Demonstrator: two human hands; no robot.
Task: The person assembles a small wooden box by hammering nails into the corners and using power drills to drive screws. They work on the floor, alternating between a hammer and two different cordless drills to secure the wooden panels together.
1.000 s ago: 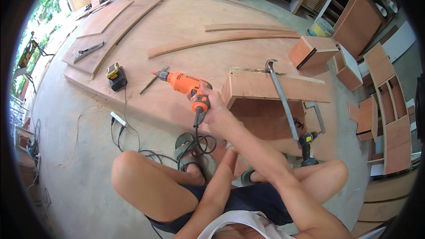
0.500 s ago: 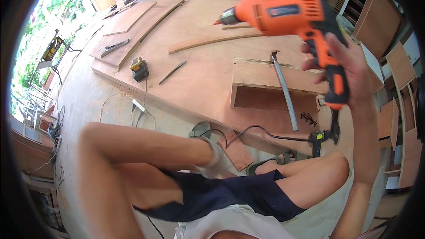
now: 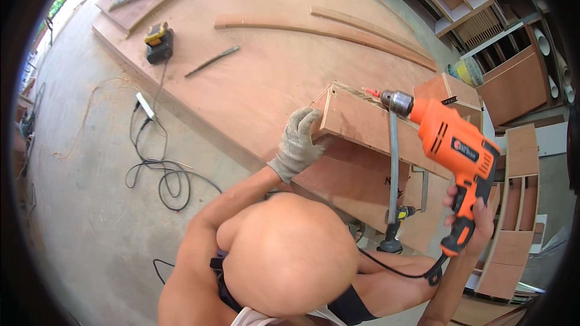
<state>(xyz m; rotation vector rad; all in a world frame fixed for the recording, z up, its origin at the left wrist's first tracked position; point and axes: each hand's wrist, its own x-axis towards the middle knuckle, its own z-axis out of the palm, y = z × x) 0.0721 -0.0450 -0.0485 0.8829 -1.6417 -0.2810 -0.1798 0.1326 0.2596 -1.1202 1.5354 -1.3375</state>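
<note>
On a large plywood sheet point(image 3: 260, 93) on the workshop floor lies a plain wooden box point(image 3: 362, 124), its hollow side toward the seated person. The left hand point(image 3: 297, 145), in a pale knit glove, has its fingers bent against the box's left end; whether it grips firmly cannot be told. The bare right hand point(image 3: 482, 223) is wrapped around the handle of an orange corded drill point(image 3: 453, 139), held up at the box's right, its bit point(image 3: 373, 92) pointing left, roughly toward the glove's side. If the drill ran and swung that way, loose knit could catch on the bit. A metal bar point(image 3: 394, 172) slants across the box (its upper end is hidden behind the drill's chuck), so a nudge to the box might send it sliding onto the cordless drill point(image 3: 391, 238) at its lower end. The black cord point(image 3: 396, 270) hangs across the person's leg, and a sudden reach could snag it and jerk the tool.
</note>
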